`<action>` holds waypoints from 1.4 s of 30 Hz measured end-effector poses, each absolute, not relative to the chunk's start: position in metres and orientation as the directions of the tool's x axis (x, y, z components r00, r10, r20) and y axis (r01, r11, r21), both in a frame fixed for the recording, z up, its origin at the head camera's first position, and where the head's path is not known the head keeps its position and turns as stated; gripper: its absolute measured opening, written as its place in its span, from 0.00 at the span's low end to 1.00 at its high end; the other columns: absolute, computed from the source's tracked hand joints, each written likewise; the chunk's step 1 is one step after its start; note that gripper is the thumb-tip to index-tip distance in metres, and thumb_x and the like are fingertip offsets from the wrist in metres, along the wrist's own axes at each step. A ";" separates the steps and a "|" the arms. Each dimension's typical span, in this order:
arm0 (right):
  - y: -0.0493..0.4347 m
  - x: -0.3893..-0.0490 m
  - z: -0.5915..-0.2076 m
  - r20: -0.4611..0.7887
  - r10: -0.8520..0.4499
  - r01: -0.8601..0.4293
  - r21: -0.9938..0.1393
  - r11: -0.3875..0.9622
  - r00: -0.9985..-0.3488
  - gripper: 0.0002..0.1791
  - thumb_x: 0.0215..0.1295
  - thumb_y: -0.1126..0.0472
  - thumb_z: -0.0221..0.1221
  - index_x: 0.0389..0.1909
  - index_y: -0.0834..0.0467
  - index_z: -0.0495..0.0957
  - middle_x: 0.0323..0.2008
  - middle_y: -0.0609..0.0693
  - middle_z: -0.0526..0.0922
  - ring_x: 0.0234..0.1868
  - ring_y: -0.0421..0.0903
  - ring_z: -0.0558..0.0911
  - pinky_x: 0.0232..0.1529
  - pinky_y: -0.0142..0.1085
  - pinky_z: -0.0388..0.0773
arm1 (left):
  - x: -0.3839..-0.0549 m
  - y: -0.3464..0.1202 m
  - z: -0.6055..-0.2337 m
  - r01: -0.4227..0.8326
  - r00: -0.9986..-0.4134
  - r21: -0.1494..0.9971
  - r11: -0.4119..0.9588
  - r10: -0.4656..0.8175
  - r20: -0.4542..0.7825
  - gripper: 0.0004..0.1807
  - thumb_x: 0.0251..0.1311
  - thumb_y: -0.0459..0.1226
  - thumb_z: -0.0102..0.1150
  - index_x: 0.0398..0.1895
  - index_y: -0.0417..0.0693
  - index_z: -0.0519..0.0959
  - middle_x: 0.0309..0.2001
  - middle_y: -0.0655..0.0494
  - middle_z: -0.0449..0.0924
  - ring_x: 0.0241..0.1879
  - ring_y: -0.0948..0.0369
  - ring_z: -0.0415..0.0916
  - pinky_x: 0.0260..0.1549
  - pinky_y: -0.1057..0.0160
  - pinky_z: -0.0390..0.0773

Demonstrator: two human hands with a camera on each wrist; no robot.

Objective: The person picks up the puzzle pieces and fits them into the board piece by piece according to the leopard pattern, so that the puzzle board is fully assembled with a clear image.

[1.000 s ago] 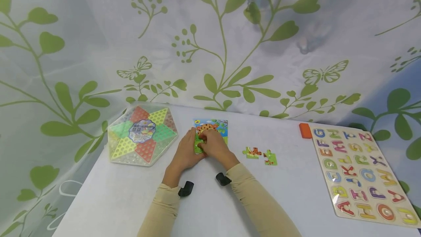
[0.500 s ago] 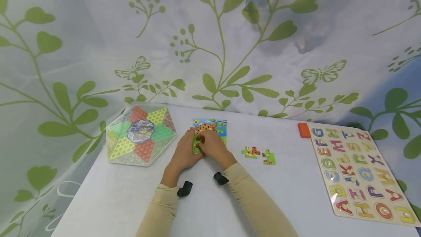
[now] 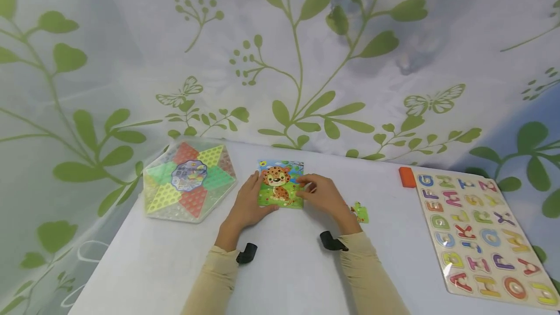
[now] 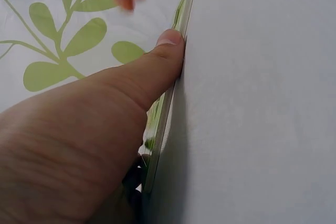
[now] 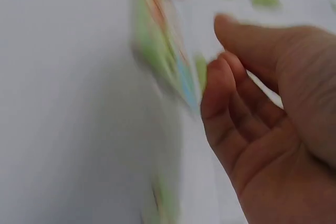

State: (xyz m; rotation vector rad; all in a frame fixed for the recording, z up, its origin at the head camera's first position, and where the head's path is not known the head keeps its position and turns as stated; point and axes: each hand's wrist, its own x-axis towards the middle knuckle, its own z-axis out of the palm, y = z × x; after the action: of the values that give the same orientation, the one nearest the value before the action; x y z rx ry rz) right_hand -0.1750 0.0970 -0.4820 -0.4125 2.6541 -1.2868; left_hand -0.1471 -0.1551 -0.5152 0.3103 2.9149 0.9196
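Observation:
A jigsaw puzzle (image 3: 275,183) with a spotted leopard cub on green and blue lies flat in front of me. My left hand (image 3: 248,204) rests against its left side, fingers fairly straight along that edge and thumb along the near edge. In the left wrist view the thumb (image 4: 157,66) presses on the puzzle's thin edge (image 4: 163,124). My right hand (image 3: 324,197) is just off the puzzle's right edge, fingers loosely bent with nothing between them. A loose puzzle piece (image 3: 360,213) lies to its right, partly covered by the wrist. The other loose piece is hidden.
A hexagonal star-patterned board game (image 3: 190,179) lies at the left. On the right stands a wooden alphabet board (image 3: 477,232) with an orange block (image 3: 407,177) at its far corner. A leaf-printed curtain (image 3: 280,62) hangs behind the white table (image 3: 284,271).
My right hand has lifted off the puzzle and moved right, uncovering the leopard picture and covering one loose piece. The left hand stays at the puzzle's edge.

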 end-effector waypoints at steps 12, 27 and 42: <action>0.195 -0.147 -0.482 -0.136 -0.222 -0.075 -0.672 0.737 -0.965 0.30 0.55 0.56 0.76 0.59 0.58 0.82 0.42 0.52 0.81 0.40 0.46 0.76 0.35 0.36 0.73 | -0.148 -0.154 -0.518 0.179 -0.974 0.555 0.812 0.225 -0.016 0.58 0.58 0.58 0.70 0.82 0.41 0.50 0.83 0.42 0.44 0.82 0.42 0.45 0.78 0.40 0.54; 0.185 -0.144 -0.476 -0.157 -0.174 -0.045 -0.601 0.798 -0.972 0.17 0.57 0.59 0.75 0.42 0.58 0.79 0.36 0.50 0.80 0.37 0.45 0.76 0.39 0.37 0.73 | -0.147 -0.153 -0.511 0.164 -0.977 0.555 0.815 0.212 -0.022 0.58 0.58 0.58 0.70 0.82 0.41 0.50 0.83 0.42 0.44 0.82 0.43 0.45 0.78 0.41 0.54; 0.122 -0.149 -0.488 -0.032 -0.144 -0.060 -0.805 0.591 -0.989 0.07 0.65 0.54 0.69 0.40 0.51 0.84 0.38 0.46 0.90 0.39 0.41 0.85 0.38 0.33 0.79 | -0.148 -0.153 -0.511 0.146 -0.979 0.553 0.820 0.200 -0.038 0.58 0.58 0.58 0.70 0.82 0.43 0.50 0.83 0.44 0.44 0.82 0.43 0.45 0.78 0.41 0.55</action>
State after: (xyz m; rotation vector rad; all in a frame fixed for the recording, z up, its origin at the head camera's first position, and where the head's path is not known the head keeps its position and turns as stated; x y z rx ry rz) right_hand -0.1491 0.1217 -0.4884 -0.1749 2.7176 -1.3689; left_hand -0.1479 -0.1531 -0.5114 0.2769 2.9069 0.8713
